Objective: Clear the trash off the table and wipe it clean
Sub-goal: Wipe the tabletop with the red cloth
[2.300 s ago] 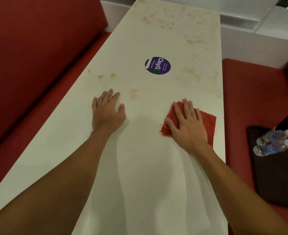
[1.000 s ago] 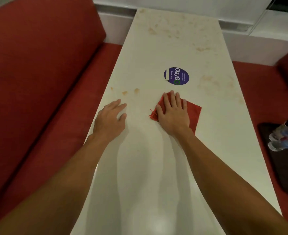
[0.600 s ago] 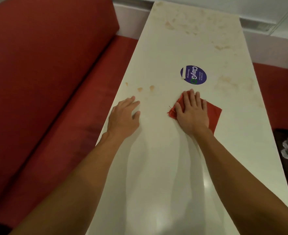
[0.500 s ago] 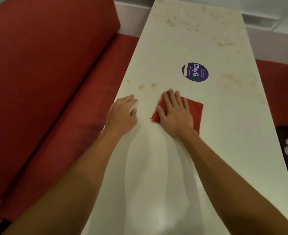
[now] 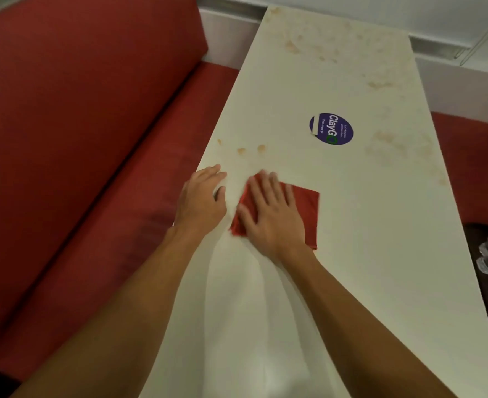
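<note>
Head view: right hand (image 5: 271,216) flat on cloth (image 5: 308,206); left hand (image 5: 201,201) seemingly flat on table (image 5: 374,239).

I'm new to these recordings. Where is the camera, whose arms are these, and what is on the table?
There is no robot: a person wears one camera on the head, looking down at their own bare arms. The right hand presses flat on a red cloth on the white table. The left hand rests flat on the table beside it, holding nothing. Further on lie brown stains and a round blue sticker. A red bench runs along the left.
</note>
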A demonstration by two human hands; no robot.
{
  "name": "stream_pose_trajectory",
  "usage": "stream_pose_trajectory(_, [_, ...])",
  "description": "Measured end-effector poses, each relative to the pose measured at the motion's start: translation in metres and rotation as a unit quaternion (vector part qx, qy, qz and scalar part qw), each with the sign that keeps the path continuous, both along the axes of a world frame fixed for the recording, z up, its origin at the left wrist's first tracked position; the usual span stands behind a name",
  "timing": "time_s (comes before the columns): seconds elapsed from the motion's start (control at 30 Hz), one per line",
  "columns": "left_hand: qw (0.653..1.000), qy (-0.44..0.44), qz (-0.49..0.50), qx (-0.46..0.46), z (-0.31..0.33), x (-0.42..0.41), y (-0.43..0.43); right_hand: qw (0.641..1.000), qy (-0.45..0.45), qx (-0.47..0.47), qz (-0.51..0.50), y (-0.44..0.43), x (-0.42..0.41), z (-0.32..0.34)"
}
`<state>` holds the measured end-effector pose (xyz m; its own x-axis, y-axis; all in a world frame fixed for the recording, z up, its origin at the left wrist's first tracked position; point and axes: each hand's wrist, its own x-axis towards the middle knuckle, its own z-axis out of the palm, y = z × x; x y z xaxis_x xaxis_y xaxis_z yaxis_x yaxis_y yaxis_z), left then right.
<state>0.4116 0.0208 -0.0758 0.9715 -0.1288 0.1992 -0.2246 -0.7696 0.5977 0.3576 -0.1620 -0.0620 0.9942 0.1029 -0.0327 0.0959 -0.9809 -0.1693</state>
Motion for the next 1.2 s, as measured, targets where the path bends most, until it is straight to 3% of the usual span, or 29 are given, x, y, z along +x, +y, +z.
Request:
stream_pose_trajectory(0.07, [1.0, 0.007, 0.006, 0.005, 0.0, 0.002, -0.001, 0.995, 0.008, 0.004, 0.097, -0.024, -0.012, 0.001])
stream_pose_trajectory(0.1, [1.0, 0.01, 0.009, 0.007, 0.0, 0.002, -0.001, 0.996, 0.015, 0.001, 0.092, -0.042, -0.011, 0.0])
stream_pose_trajectory(0.2, [1.0, 0.007, 0.014, -0.003, 0.0, -0.001, -0.003, 0.998, 0.017, -0.008, -0.062, -0.072, 0.029, 0.0])
stream_pose_trajectory(0.27, [1.0, 0.005, 0.023, -0.016, 0.0, 0.0, -0.004, 0.994, 0.014, 0.007, -0.113, -0.051, 0.06, 0.002])
stream_pose_trajectory(0.43, [0.999, 0.007, 0.042, -0.03, 0.002, -0.001, -0.008, 0.996, 0.003, 0.0, 0.085, -0.054, 0.032, 0.002])
stream_pose_trajectory(0.53, [0.999, 0.015, 0.041, -0.028, 0.003, -0.001, -0.009, 1.0, -0.003, -0.016, -0.021, -0.096, 0.036, 0.001])
stream_pose_trajectory(0.63, [0.999, 0.013, 0.042, -0.021, 0.003, 0.0, -0.009, 0.993, 0.003, 0.001, -0.116, -0.071, 0.084, 0.0])
stream_pose_trajectory(0.7, [0.999, 0.009, 0.044, -0.015, 0.003, -0.002, -0.01, 0.998, 0.005, -0.001, -0.062, -0.041, 0.098, 0.0])
stream_pose_trajectory(0.83, [0.999, 0.006, 0.04, 0.006, 0.001, -0.005, -0.009, 0.985, 0.015, -0.008, 0.169, -0.056, 0.059, 0.003])
stream_pose_trajectory(0.9, [0.999, 0.008, 0.037, 0.004, 0.001, -0.008, -0.008, 0.99, 0.009, -0.004, 0.142, -0.083, 0.053, 0.005])
stream_pose_trajectory(0.97, [0.999, 0.001, 0.033, 0.016, 0.0, -0.01, -0.006, 0.999, 0.004, -0.01, 0.046, -0.09, 0.073, 0.006])
stream_pose_trajectory(1.07, [0.999, -0.003, 0.032, 0.031, 0.0, -0.016, -0.005, 0.999, 0.006, -0.008, -0.041, -0.054, 0.118, 0.003])
stream_pose_trajectory(1.13, [0.998, -0.006, 0.049, 0.035, 0.003, -0.019, -0.001, 1.0, 0.007, -0.003, -0.015, -0.014, 0.131, 0.004])
stream_pose_trajectory(1.2, [0.995, -0.006, 0.082, 0.052, 0.006, -0.022, 0.004, 0.997, 0.007, -0.004, 0.077, 0.01, 0.12, 0.004])
